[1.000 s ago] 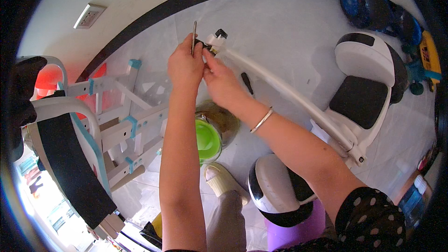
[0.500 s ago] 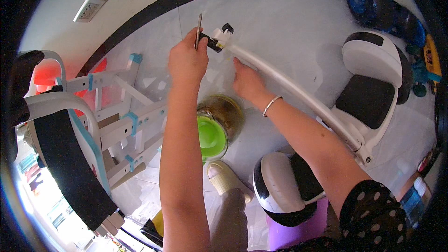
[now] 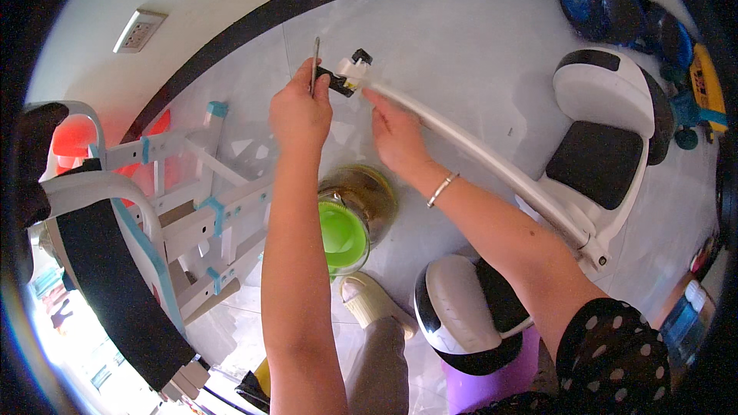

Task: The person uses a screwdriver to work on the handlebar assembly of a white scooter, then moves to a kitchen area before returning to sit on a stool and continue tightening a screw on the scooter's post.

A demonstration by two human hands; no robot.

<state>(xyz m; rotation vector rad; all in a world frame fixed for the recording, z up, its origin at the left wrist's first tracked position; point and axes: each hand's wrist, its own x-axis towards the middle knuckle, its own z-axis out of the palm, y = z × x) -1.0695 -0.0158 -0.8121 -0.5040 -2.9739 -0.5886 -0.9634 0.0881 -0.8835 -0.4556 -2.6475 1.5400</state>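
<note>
Head view | left hand (image 3: 300, 119): fingers closed round slim metal rod (image 3: 316, 52) and black fitting (image 3: 336, 82) | right hand (image 3: 400, 138): fingertips nearer the fitting than half a second ago, contact unclear; both hands now at joint | fitting at white tube's (image 3: 477, 146) upper-left end | tube slants toward black-padded white seat (image 3: 596, 165)
</note>
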